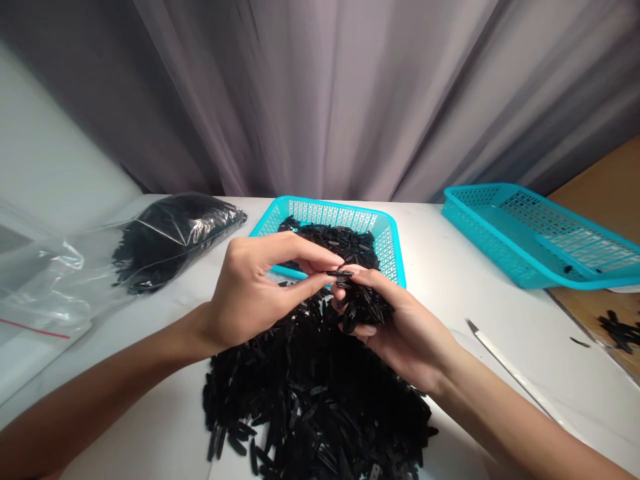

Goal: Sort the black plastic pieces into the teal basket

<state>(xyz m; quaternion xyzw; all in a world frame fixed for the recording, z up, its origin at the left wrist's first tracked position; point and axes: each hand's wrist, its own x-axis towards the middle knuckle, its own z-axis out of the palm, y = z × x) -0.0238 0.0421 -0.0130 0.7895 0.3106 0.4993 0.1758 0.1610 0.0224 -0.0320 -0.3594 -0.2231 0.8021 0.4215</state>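
Note:
My left hand [255,287] pinches one end of a small, narrow black piece [338,273] between thumb and fingertips. The thumb of my right hand [400,327] touches the other end of that piece. Cupped in my right palm is a handful of similar black pieces [367,303], which look like thin plastic strips. Both hands hover above a large heap of black pieces [320,400] on the white table. Just beyond them stands a turquoise basket [395,243] with many more of these pieces in it, partly hidden by my hands.
A clear zip bag [175,230] of black pieces lies at the left. On the right is a second turquoise basket [530,257] with a few bits inside. A craft knife [515,373] rests below it, and loose black pieces [620,330] lie at the far right. Grey curtains [320,100] hang behind.

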